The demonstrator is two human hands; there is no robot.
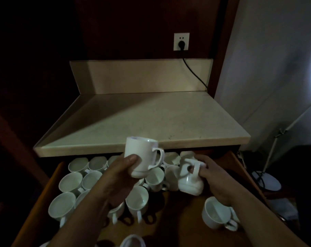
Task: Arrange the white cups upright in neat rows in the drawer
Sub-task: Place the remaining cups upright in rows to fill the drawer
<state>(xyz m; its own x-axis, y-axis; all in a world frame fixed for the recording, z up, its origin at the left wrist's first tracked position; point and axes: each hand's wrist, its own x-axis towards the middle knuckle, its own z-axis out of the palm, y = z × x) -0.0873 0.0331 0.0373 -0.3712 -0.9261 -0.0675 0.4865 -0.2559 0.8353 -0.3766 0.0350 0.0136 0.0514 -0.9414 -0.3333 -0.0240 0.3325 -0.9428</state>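
Cups (pixel 70 181) stand at the drawer's (pixel 183 216) left; left hand (pixel 115 177) grips a raised cup (pixel 138 154) (upright), right hand (pixel 215 177) holds a tipped cup's (pixel 188 182) handle.

cups (pixel 72 181) in drawer (pixel 179 209) (mostly left), counter (pixel 151 118) behind

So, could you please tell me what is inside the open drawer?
Upright white cups in rows at left, a lone cup at right. The countertop covers the drawer at the back; the arms hide part of the middle.
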